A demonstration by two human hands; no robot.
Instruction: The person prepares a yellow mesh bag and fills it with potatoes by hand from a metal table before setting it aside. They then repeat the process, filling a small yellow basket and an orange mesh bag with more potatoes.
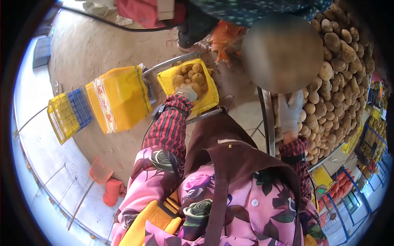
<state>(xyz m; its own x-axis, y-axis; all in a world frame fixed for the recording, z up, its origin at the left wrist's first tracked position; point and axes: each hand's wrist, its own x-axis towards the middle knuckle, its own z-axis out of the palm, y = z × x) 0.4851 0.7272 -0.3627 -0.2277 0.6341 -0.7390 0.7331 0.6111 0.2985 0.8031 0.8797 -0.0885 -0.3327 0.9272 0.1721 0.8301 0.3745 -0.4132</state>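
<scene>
Brown earth floor (94, 45) fills the upper left of the frame. At upper centre an open yellow mesh sack (207, 102) holds potatoes (193, 76); the gloved left hand (186, 92) is sunk among them, grip hidden. The gloved right hand (290, 110) lies against the potato heap (340, 61) at right, grip unclear; a filled yellow sack (119, 98) stands left of centre

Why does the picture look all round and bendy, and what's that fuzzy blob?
Head view: a fisheye lens bends the edges and leaves dark corners; the fuzzy blob is a smeared-out patch above the right hand; bright daylight keeps the potatoes in the yellow bag sharp.
</scene>
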